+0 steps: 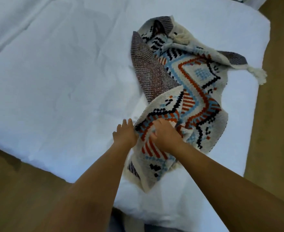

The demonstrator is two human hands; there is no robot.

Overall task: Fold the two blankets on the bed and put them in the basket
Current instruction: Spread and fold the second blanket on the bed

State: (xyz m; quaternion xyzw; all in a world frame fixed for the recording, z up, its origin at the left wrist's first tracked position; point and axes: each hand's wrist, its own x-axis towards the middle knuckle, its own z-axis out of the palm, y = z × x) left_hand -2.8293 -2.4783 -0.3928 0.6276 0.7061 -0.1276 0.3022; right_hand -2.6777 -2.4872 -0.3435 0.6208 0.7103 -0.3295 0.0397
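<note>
A knitted blanket (194,77) with cream ground, orange, blue and black zigzag pattern and white tassels lies crumpled on the right part of the bed (57,77). My right hand (166,134) is closed on a bunch of the blanket at its near end. My left hand (125,133) rests at the blanket's left edge, fingers spread on the sheet, thumb tucked against the fabric. Only this one blanket is in view, and no basket shows.
The bed's white sheet stretches far to the left and back. Wooden floor (12,190) lies along the near left edge and floor (282,97) runs down the right side. A white object sits at the top right corner.
</note>
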